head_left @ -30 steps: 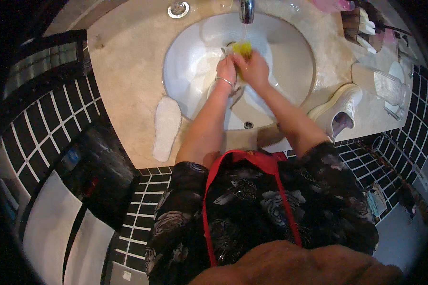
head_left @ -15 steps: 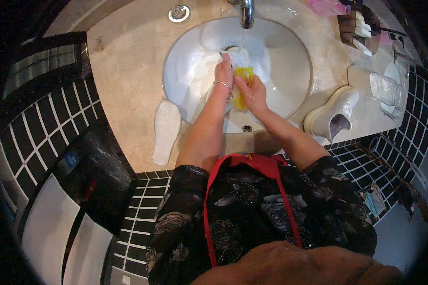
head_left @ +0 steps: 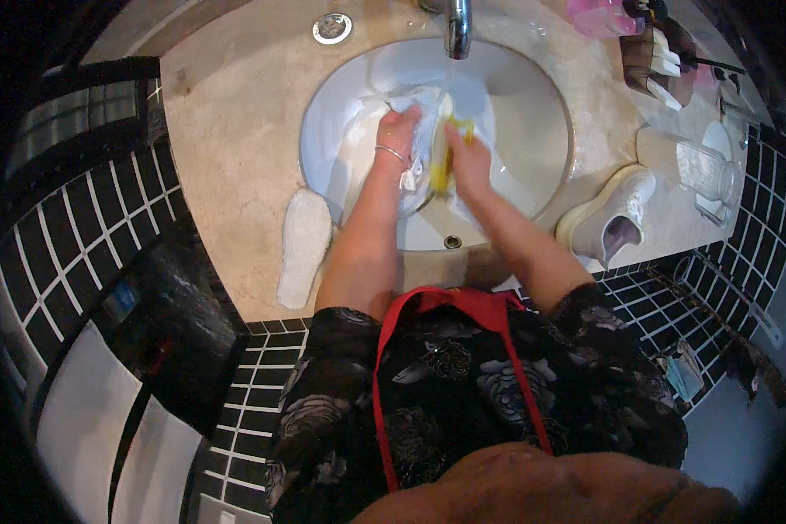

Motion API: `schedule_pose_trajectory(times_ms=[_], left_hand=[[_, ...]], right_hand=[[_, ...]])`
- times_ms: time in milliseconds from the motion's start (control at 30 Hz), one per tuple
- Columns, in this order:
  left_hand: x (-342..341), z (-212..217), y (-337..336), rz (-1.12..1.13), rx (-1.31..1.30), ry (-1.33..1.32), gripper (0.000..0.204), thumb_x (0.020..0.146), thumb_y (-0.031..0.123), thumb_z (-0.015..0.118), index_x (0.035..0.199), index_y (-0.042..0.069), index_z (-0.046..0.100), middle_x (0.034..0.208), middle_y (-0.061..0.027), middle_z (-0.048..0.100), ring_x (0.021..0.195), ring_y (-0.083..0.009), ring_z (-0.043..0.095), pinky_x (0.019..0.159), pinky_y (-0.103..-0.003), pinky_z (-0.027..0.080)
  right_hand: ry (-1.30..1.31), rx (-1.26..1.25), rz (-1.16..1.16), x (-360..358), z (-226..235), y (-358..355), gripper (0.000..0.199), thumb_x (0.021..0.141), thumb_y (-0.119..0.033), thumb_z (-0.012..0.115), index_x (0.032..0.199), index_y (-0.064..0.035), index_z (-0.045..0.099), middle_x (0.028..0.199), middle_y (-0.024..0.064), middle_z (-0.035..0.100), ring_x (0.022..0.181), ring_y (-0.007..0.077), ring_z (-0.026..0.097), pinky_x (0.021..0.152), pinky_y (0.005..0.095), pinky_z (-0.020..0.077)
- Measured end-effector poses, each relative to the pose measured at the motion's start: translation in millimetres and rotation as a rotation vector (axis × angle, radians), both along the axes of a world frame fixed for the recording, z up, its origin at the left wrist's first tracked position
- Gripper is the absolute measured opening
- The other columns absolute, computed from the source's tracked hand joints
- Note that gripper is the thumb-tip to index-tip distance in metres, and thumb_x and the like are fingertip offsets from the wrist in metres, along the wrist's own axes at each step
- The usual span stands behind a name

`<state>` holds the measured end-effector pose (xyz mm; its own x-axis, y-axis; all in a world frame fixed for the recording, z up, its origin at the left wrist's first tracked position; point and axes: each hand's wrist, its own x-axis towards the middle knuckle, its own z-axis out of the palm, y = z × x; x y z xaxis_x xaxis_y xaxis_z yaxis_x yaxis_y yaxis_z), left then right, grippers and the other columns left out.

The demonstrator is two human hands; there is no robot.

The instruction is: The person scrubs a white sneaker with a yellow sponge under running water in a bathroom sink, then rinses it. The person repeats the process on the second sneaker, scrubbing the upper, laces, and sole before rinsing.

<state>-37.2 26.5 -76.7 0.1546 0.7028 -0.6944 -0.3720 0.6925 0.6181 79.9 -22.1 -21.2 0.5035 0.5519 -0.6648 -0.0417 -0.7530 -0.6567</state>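
Both my hands are down in a white oval sink set in a beige stone counter. My left hand, with a bracelet at the wrist, grips a white shoe lying in the basin. My right hand holds a yellow brush pressed against that shoe. Water runs from the chrome tap down onto the shoe and brush.
A white insole lies on the counter left of the basin. A second white shoe stands at the right, by a clear container. A pink item and small toiletries sit at the back right. Black tiled walls surround the counter.
My hands moved toward me and then back up under the tap, scrubbing the shoe with the yellow brush. The view has shifted slightly lower over the basin.
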Motion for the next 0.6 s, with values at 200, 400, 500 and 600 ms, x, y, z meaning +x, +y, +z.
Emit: schedule_pose_trajectory(times_ms=[200, 400, 500, 600], left_hand=[[3.9, -10.1, -2.5, -0.144, 0.119, 0.178, 0.025, 0.092, 0.022, 0.065, 0.105, 0.001, 0.068, 0.092, -0.0057, 0.070, 0.080, -0.0158, 0.064, 0.073, -0.032, 0.052], [19.3, 2.1, -1.8, -0.586, 0.373, 0.692, 0.034, 0.090, 0.030, 0.059, 0.103, -0.001, 0.066, 0.098, -0.0173, 0.071, 0.091, -0.0325, 0.067, 0.083, -0.041, 0.051], [27.7, 19.7, 2.0, -0.915, 0.489, 0.888, 0.035, 0.091, 0.030, 0.055, 0.104, -0.001, 0.065, 0.105, -0.0232, 0.068, 0.099, -0.0411, 0.064, 0.087, -0.047, 0.051], [25.3, 38.2, 0.4, -1.189, 0.685, 1.039, 0.029, 0.092, 0.026, 0.054, 0.103, 0.003, 0.066, 0.108, -0.0217, 0.067, 0.097, -0.0383, 0.066, 0.084, -0.048, 0.052]], right_hand=[[-0.224, 0.185, 0.211, 37.0, -25.8, 46.5, 0.053, 0.088, -0.047, 0.063, 0.092, 0.0053, 0.068, 0.092, 0.0267, 0.068, 0.087, 0.0391, 0.066, 0.079, 0.0454, 0.0501], [-0.307, -0.072, 0.404, 49.7, -43.3, 4.9, 0.060, 0.084, -0.055, 0.063, 0.095, 0.0040, 0.068, 0.094, 0.0269, 0.068, 0.094, 0.0428, 0.066, 0.084, 0.0487, 0.0502], [-0.225, 0.195, 0.338, 56.8, -47.3, 19.7, 0.057, 0.084, -0.054, 0.067, 0.093, 0.0022, 0.067, 0.083, 0.0177, 0.068, 0.078, 0.0312, 0.065, 0.073, 0.0419, 0.0502], [-0.286, 0.175, 0.571, 75.7, -54.5, 48.7, 0.056, 0.084, -0.054, 0.068, 0.095, 0.0002, 0.068, 0.085, 0.0185, 0.069, 0.081, 0.0321, 0.066, 0.074, 0.0416, 0.0506]])
